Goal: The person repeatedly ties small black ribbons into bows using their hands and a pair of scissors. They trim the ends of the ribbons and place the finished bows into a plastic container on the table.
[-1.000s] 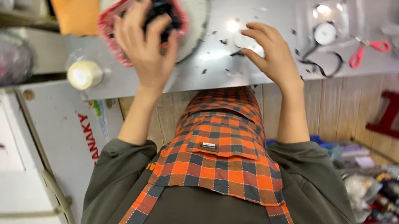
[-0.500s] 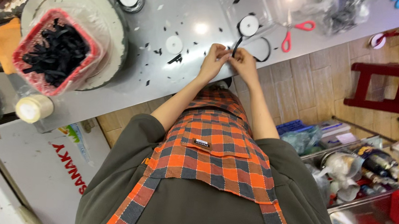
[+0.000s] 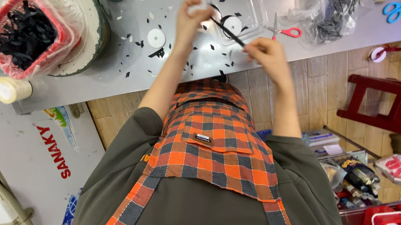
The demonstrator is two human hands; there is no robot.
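Both hands pinch a black strip (image 3: 227, 31) taut over counter (image 3: 119, 79): left hand (image 3: 191, 20) w/ far end, right hand (image 3: 270, 56) w/ near end.

on the worktop (image 3: 119, 82) a bin of strips (image 3: 26, 34) sits far left, a clear tray (image 3: 257, 11) behind the hands, scissors (image 3: 286, 31) just right of it.

— Where does the camera sit?
— On my head; it looks steeply down my own chest, so my checked apron (image 3: 217, 141) fills the near middle; the grey table (image 3: 119, 82) runs across the top of the frame, its far side uppermost.
— How near?
— Close; my left hand (image 3: 190, 19) and right hand (image 3: 266, 56) show at arm's reach; floor and a red stool (image 3: 386, 103) lie to my right.
— Another view?
— Only this one; nothing is shared.
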